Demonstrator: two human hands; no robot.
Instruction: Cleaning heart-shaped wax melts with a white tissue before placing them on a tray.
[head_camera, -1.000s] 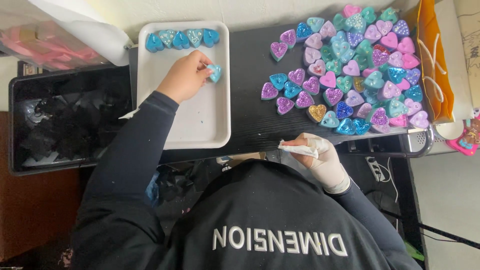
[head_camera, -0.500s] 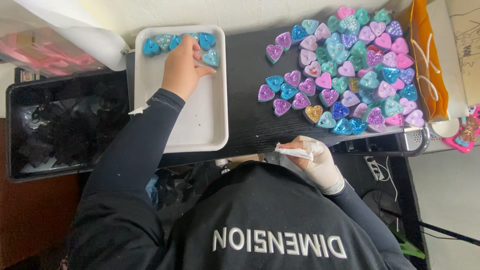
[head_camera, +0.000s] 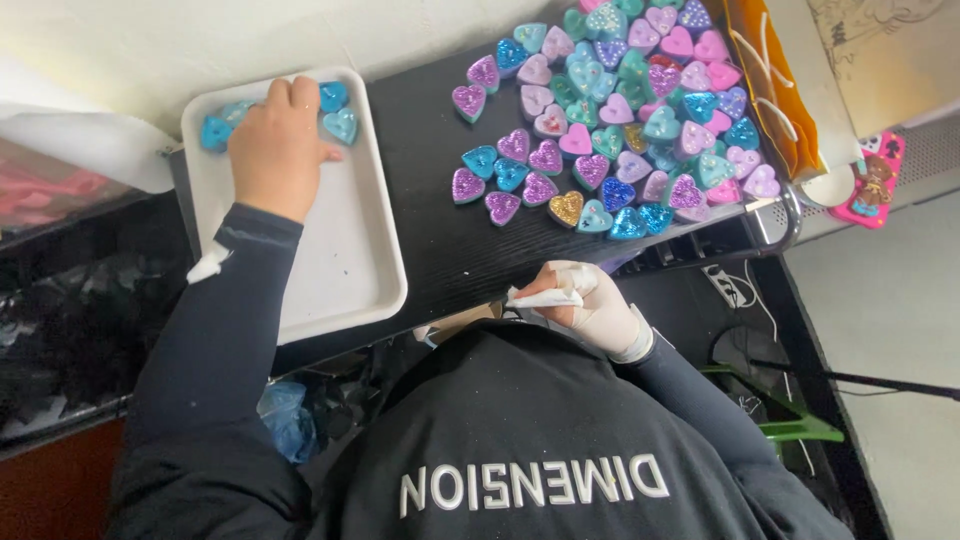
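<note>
Blue heart pieces (head_camera: 338, 122) at the white tray's (head_camera: 350, 270) far end lie under the flat left hand (head_camera: 275, 150); the gloved right hand (head_camera: 590, 300) pinches a white wipe (head_camera: 545, 298) near the bench (head_camera: 440, 240) edge.

A black woodgrain counter (head_camera: 440, 250) is carrying a white tray (head_camera: 340, 260) at one end; a heap of glittery heart-shaped pieces (head_camera: 620, 120) is lying directly on it beside an orange bag (head_camera: 775, 80).

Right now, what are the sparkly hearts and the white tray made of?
The glittery heart-shaped pieces look like glossy resin or plastic: shiny tops with glitter inside. The white rectangular tray looks like smooth, matte plastic with rounded corners, though I can't be sure.
</note>
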